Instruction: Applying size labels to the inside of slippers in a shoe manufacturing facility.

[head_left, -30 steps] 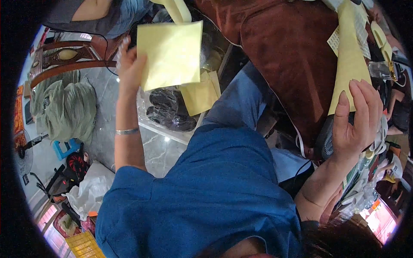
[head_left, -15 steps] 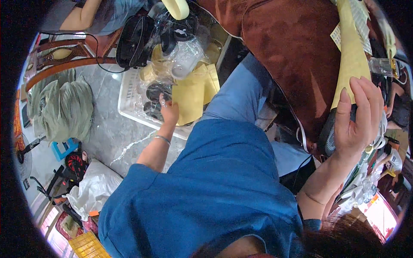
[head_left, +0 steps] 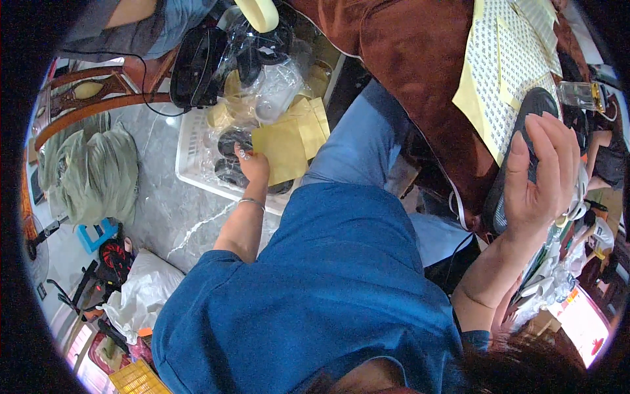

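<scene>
Left of the brown cloth [head_left: 420,85], left hand [head_left: 254,169] is at the edge of a yellow sheet [head_left: 282,151], can't tell if pinching; a snag on the clear wrap [head_left: 279,92] there could crease it. Right of the cloth, right hand [head_left: 539,180] is loosely half-open, nothing visibly gripped; bumping the black sole [head_left: 539,102] could shift the printed sheets [head_left: 489,72].

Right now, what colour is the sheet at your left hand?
The sheet is plain yellow, best seen in the head view.
</scene>
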The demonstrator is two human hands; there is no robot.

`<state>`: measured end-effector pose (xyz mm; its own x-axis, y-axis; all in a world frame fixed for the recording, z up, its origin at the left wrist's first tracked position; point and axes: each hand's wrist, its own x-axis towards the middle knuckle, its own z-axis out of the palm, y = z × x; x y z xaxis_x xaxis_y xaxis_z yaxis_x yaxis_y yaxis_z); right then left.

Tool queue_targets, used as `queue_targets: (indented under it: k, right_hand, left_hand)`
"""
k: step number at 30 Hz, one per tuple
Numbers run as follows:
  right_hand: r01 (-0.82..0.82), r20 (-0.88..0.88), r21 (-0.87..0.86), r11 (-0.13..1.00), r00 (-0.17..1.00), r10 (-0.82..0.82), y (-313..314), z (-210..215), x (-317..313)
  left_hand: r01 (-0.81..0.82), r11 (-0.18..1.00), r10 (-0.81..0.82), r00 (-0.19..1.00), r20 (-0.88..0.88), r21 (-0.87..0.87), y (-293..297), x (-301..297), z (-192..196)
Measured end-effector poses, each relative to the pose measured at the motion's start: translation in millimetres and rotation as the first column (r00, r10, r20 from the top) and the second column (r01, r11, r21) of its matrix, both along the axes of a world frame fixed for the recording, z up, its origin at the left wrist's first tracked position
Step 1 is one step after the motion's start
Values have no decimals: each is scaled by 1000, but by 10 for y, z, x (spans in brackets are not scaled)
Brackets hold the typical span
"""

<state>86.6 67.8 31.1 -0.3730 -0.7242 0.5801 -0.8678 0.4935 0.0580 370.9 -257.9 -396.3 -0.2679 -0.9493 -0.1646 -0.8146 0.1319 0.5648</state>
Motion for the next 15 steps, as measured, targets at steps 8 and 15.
queue_targets:
  k: [8,15]
  right_hand:
    - [24,-19,-40,999,1000,-24,42,64,44]
    - [171,-24,-63,983,985,-173,362,86,54]
  left_hand:
    - [-109,986,127,981,-148,125,139,-630,-76]
    - [114,980,-36,907,-419,164,-19,-188,264]
